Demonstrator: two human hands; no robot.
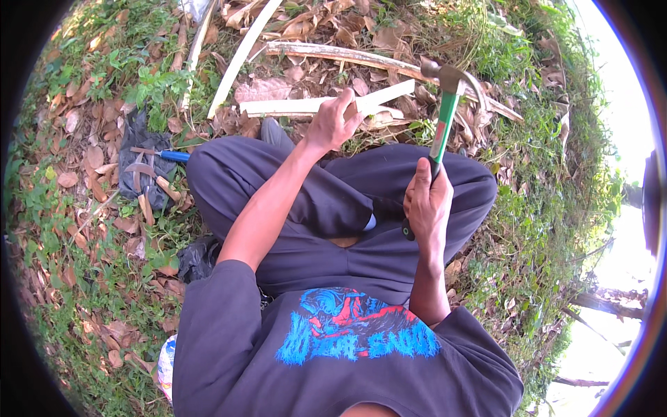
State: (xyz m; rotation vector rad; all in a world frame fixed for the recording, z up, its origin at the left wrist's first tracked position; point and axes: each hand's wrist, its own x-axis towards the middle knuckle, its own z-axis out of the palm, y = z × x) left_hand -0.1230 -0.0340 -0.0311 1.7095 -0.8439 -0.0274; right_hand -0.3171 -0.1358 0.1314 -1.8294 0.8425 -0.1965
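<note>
My right hand is wrapped round the grip of a claw hammer with a green and black handle. The hammer stands raised, its metal head at the top and above the ground litter. My left hand is closed at the pale wooden strips in front of my crossed legs, its fingers bent together. What the fingertips pinch is too small to tell. One pale strip runs left from that hand, and another pale strip slants up to the right. Whether they are joined is hidden behind the fingers.
A longer split wooden strip lies beyond, with another pale strip upright to its left. At my left, a black plastic bag bears a blue-handled tool and wooden-handled tools. Dry leaves and grass surround me.
</note>
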